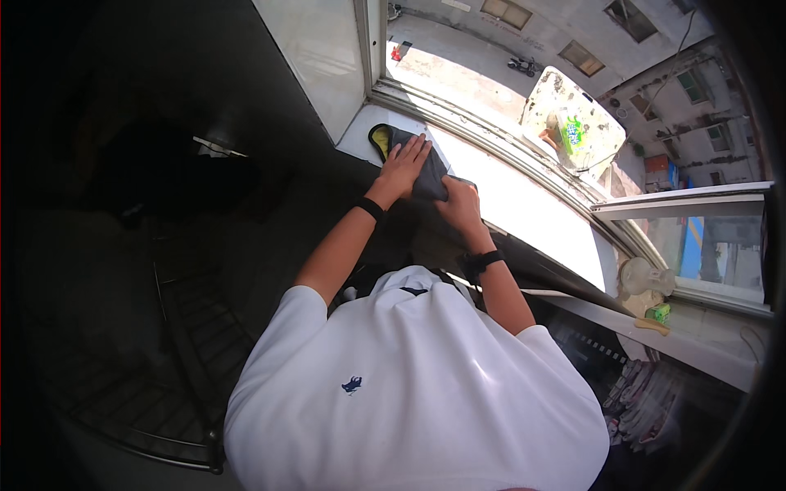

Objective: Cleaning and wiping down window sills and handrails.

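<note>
A folded grey cloth with a dark edge and a yellow inner side lies on the white windowsill. Flat on top of it rests my left hand, fingers stretched towards the window. My right hand has its fingers curled over the cloth's right part, thumb pointing left. Part of the cloth is covered by both hands, and its near edge hangs in shadow. Each wrist wears a black band.
Beyond the sill runs a sliding-window track. Outside, a stained white board carries a green packet. To the right are an open window sash, a clear plastic container and a green box. A metal stair railing stands lower left.
</note>
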Demonstrator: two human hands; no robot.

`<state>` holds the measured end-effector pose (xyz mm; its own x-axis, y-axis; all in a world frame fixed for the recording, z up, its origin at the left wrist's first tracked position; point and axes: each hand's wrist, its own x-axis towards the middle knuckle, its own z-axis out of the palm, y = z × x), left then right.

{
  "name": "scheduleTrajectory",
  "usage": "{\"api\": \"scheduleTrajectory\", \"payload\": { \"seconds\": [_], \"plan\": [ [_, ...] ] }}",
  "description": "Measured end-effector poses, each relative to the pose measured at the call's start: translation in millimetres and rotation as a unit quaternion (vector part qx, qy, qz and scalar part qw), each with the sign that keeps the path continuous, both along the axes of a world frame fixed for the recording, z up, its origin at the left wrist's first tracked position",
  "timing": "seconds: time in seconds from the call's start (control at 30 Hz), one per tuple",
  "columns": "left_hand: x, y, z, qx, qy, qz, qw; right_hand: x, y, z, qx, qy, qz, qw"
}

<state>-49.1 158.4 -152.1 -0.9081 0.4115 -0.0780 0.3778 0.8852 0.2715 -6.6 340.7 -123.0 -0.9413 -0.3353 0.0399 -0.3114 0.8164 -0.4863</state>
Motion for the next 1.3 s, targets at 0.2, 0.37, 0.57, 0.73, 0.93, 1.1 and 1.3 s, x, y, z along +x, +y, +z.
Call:
{"api": "scheduleTrajectory", "payload": {
  "seconds": [0.2, 0.37, 0.57, 0.73, 0.93, 1.1, 1.3],
  "plan": [
    [2, 2, -12, -0.024, 0.058, 0.01, 0.998, -7, 6, 5, -0.027, -0.033, 0.024, 0.999],
    [22, 4, -21, -0.052, 0.114, 0.045, 0.991, 6, -1, -4, -0.036, 0.007, 0.01, 0.999],
    [68, 8, 2, -0.097, 0.001, 0.024, 0.995, 18, 15, -14, -0.022, 0.019, 0.085, 0.996],
    [52, -1, 5, -0.046, -0.054, -0.006, 0.997, 8, 13, -6, -0.045, -0.047, 0.08, 0.995],
    [-2, -3, 8, -0.024, -0.062, 0.047, 0.997, -23, -18, -27, -0.052, -0.001, -0.002, 0.999],
    [-17, -9, 5, -0.022, -0.074, 0.037, 0.996, -35, -24, -27, -0.052, -0.011, -0.035, 0.998],
    [36, -15, 10, -0.074, -0.045, 0.043, 0.995, -4, -17, -21, -0.081, -0.035, 0.007, 0.996]
  ]
}}
